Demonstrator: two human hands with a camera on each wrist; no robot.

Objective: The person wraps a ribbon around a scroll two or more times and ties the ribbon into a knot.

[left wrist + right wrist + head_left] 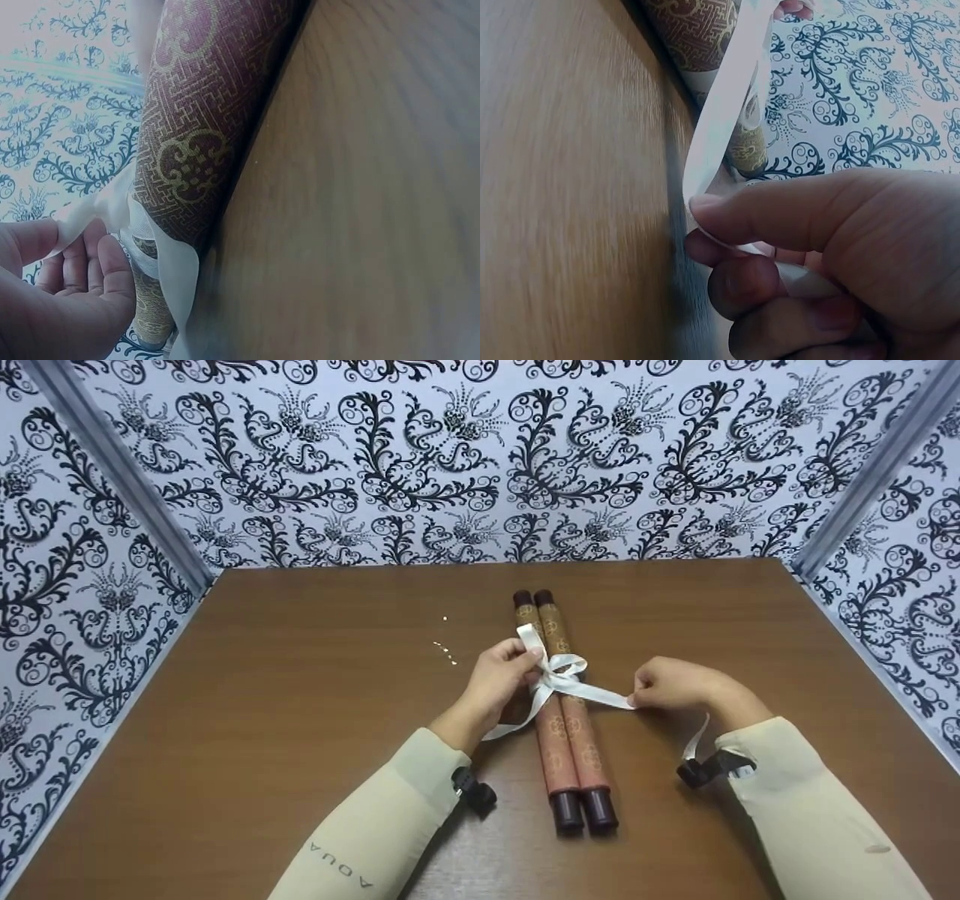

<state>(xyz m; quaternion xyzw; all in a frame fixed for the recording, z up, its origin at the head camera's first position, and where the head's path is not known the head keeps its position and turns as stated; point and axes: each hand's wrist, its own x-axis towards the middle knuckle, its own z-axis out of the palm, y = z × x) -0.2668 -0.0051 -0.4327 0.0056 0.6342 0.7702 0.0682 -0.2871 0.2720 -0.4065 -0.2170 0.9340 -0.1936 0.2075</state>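
Two scrolls [583, 735] with patterned red and gold covers and dark end knobs lie side by side on the table, tied together by a white ribbon [568, 684] in a bow near their middle. My left hand [495, 675] pinches a loop of the ribbon between thumb and finger, just left of the scrolls. In the left wrist view, the ribbon [112, 206] passes from the thumb to the wrapped scroll. Over on the right, my right hand [679, 686] holds a ribbon tail stretched out from the knot. The right wrist view shows that tail [718, 127] pinched under the thumb.
The scrolls lie on a brown wooden table [315, 675]. Small white bits [444, 649] are scattered left of them. Patterned wall panels [420, 457] enclose the back and sides. Another ribbon tail [510, 730] hangs under the left wrist.
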